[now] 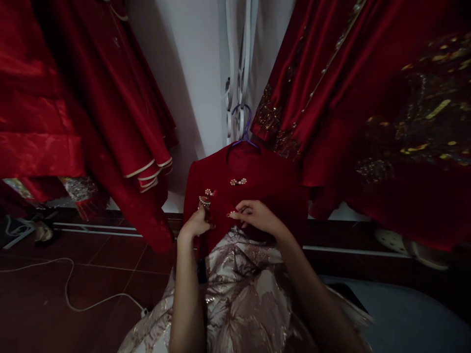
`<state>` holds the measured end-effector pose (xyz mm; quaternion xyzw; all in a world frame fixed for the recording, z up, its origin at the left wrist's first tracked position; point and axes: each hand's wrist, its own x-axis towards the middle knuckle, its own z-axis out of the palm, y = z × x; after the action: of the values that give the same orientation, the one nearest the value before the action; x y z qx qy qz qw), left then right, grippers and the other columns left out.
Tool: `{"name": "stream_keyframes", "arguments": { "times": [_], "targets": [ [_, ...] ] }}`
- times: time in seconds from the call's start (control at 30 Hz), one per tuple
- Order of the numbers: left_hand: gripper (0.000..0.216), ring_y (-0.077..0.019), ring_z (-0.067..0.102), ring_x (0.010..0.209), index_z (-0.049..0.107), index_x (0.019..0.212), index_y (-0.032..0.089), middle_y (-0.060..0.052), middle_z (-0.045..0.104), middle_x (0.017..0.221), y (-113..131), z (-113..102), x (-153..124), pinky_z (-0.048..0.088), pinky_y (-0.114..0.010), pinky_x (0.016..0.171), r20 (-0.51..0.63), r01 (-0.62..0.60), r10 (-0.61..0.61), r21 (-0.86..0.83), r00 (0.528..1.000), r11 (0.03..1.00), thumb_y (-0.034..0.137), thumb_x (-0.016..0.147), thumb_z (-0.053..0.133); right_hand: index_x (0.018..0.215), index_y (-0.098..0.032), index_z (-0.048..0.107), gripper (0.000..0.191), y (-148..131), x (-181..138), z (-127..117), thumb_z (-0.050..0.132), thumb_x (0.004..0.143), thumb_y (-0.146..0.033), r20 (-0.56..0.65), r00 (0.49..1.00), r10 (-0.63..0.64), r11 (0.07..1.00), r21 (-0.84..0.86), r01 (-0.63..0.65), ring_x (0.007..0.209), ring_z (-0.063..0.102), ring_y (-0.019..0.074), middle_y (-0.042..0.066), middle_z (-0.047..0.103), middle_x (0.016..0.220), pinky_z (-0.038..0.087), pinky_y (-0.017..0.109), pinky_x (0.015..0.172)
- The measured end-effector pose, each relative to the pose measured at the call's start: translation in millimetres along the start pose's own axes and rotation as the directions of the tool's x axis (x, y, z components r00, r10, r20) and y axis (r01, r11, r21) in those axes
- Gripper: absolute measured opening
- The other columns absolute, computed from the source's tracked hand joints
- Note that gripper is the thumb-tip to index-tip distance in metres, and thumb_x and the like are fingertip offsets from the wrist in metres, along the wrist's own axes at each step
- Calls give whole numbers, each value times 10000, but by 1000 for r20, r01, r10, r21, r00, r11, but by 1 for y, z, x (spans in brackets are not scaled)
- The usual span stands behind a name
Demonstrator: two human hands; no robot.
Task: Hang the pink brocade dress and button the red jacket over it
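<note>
A dark red jacket (272,181) with pearl clasps (238,182) hangs on a purple hanger (243,132) from a white rack (237,59), over a pale gold patterned skirt (243,294). My left hand (195,225) is closed on the jacket's left front edge, by a beaded clasp (205,201). My right hand (253,215) pinches the red fabric at the jacket's middle front, fingers curled.
Red satin garments (110,108) hang at the left, and red gowns with gold embroidery (386,122) hang at the right. A white cable (73,294) runs over the dark tiled floor. A grey surface (405,314) sits at the lower right.
</note>
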<state>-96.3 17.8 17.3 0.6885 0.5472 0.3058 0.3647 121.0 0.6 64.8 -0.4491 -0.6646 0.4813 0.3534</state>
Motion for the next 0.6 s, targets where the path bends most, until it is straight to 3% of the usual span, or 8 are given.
{"name": "stream_keyframes", "arguments": {
  "times": [0.13,0.23,0.43,0.6],
  "targets": [
    [405,-100,486,611,422,889,175,31,513,712,1,-16,-14,391,-222,593,-21,56,-54,79,998,995,165,569,670,792,-143,571,273,7,3,-7,666,685,-376,-165,986,16,997,-72,-28,361,512,80,-11,591,549,384,181,339],
    [254,-90,476,609,453,829,178,32,509,709,3,-22,-20,386,-213,599,16,-36,35,82,999,996,193,644,627,841,-141,547,266,5,4,-5,632,723,-364,-237,971,35,998,-39,-46,341,497,70,-20,585,524,371,167,333],
    [157,-88,505,628,455,884,188,18,556,776,30,-14,-20,392,-217,620,-37,-258,261,60,965,964,271,772,527,855,-121,567,303,-13,-1,14,630,729,-389,0,1000,-19,988,152,18,431,544,71,5,611,588,389,135,326],
    [174,-110,537,645,444,874,182,3,580,751,46,4,-8,384,-225,617,-142,-218,245,183,959,959,200,733,545,838,-123,575,289,3,14,30,675,704,-358,-92,995,39,954,298,-10,623,649,124,76,650,818,512,167,423]
  ]
}}
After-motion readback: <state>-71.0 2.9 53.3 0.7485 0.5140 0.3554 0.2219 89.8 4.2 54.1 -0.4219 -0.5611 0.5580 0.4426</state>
